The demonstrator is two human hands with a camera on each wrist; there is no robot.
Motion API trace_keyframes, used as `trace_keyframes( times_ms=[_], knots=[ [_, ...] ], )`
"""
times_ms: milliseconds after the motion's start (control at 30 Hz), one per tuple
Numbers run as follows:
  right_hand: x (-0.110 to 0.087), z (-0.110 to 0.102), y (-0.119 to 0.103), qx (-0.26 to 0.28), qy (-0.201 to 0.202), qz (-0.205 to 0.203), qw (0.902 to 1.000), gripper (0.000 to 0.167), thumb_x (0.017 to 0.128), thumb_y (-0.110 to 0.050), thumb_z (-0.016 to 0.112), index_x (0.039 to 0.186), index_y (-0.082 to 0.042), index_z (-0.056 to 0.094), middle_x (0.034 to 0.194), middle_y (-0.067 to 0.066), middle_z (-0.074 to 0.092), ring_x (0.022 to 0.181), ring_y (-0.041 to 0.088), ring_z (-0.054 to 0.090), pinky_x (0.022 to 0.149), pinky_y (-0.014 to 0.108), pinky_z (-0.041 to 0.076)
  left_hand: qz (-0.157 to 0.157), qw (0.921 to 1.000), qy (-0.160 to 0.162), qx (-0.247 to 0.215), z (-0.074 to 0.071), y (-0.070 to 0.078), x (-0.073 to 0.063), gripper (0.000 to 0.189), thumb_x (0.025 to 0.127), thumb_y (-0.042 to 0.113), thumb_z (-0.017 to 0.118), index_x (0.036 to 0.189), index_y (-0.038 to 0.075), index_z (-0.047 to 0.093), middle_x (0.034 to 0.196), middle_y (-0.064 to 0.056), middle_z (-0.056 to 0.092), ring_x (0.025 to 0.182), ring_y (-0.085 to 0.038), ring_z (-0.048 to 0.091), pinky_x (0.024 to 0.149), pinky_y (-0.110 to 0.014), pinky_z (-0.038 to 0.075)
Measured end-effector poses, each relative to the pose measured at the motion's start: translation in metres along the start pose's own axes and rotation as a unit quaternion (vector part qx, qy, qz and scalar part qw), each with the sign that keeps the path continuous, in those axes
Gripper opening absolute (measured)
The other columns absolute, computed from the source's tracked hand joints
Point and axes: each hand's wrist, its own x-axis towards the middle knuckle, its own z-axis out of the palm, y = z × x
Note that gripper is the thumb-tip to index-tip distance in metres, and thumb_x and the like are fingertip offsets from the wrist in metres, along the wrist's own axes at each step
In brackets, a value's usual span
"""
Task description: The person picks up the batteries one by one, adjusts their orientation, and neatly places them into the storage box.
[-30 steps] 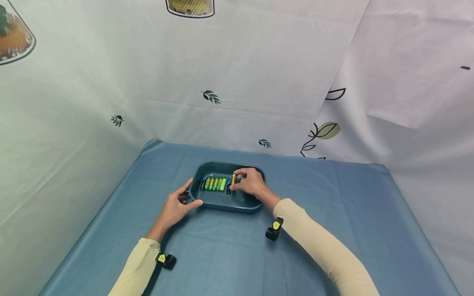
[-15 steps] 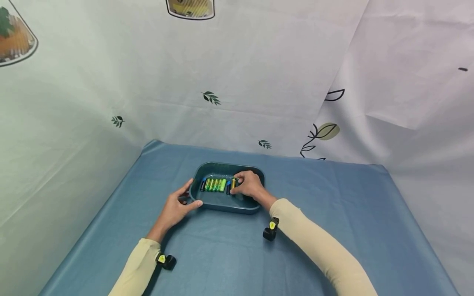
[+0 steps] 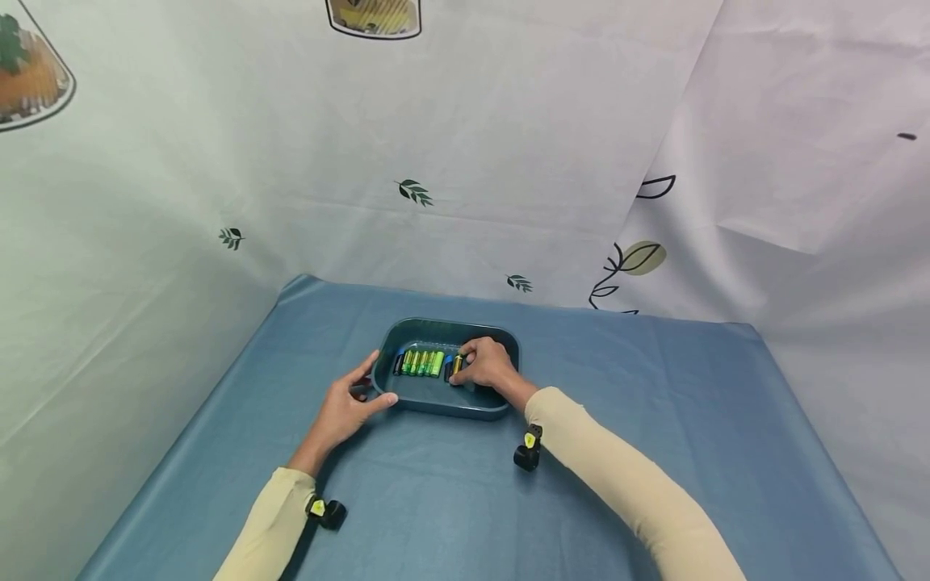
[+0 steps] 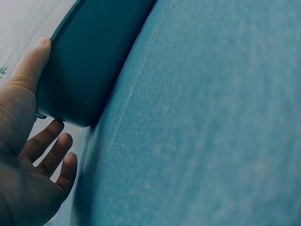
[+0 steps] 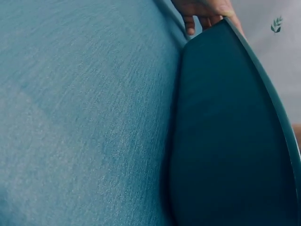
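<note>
A dark teal tray (image 3: pixel 450 405) stands on the blue cloth. Inside it, a row of green-and-yellow batteries (image 3: pixel 421 363) lies side by side, with a dark blue-ended battery (image 3: pixel 399 362) at its left end. Apart from that row, to its right, is another dark blue-ended battery (image 3: pixel 448 368). My right hand (image 3: pixel 488 363) pinches a gold-and-dark battery (image 3: pixel 458 364) between thumb and fingers, right beside it. My left hand (image 3: pixel 343 410) holds the tray's left front corner, thumb at the rim; in the left wrist view its other fingers (image 4: pixel 55 153) are bent loosely below.
Blue cloth (image 3: pixel 436 500) covers the table around the tray. White printed fabric (image 3: pixel 465 145) hangs behind and at both sides. Each forearm wears a light sleeve and a small black wrist camera (image 3: pixel 526 453).
My right hand has lowered the gold-and-dark battery into the tray, next to the dark blue-ended one, shifting slightly toward me. My left hand and the tray stay where they were.
</note>
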Motion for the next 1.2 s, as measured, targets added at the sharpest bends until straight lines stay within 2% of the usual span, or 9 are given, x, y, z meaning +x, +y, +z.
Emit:
trace_keyframes(
  times_ms=[400,667,1067,1200],
  knots=[
    [0.0031,0.0042,0.0015,-0.029,-0.002,-0.014,0.9995,0.057,0.074,-0.025,0.095,0.125,-0.011,0.073,0.097,0.002,0.066,0.082,0.016,0.059,0.077,0.037,0.053,-0.004,1.0000,0.002,0.006,0.0003,-0.0015,0.0011,0.089,0.087,0.034,0.084,0.161,0.020,0.037,0.153,-0.019,0.048,0.119,-0.034,0.057,0.094,-0.053,0.048],
    [0.0020,0.0031,0.0037,-0.026,-0.006,-0.017,0.9995,0.060,0.073,-0.024,0.095,0.126,-0.011,0.072,0.090,0.001,0.063,0.077,0.017,0.057,0.071,0.035,0.050,-0.003,1.0000,-0.001,0.007,0.0010,-0.0003,0.0007,0.089,0.087,0.033,0.084,0.161,0.021,0.036,0.155,-0.019,0.047,0.120,-0.034,0.057,0.094,-0.053,0.048],
    [-0.0004,-0.0009,0.0055,-0.021,-0.008,-0.016,0.9996,0.061,0.074,-0.025,0.094,0.129,-0.011,0.071,0.091,0.001,0.063,0.077,0.017,0.057,0.075,0.036,0.051,-0.002,1.0000,-0.003,0.004,0.0025,0.0025,0.0023,0.088,0.087,0.033,0.084,0.161,0.021,0.037,0.151,-0.020,0.051,0.119,-0.034,0.057,0.094,-0.053,0.048],
    [-0.0018,-0.0025,0.0061,-0.017,-0.005,-0.023,0.9996,0.060,0.076,-0.027,0.093,0.129,-0.011,0.070,0.089,0.001,0.063,0.074,0.016,0.057,0.072,0.036,0.050,-0.003,1.0000,-0.005,0.006,0.0032,0.0021,0.0028,0.088,0.087,0.034,0.084,0.161,0.022,0.037,0.151,-0.020,0.051,0.119,-0.034,0.057,0.094,-0.053,0.048]
  ],
)
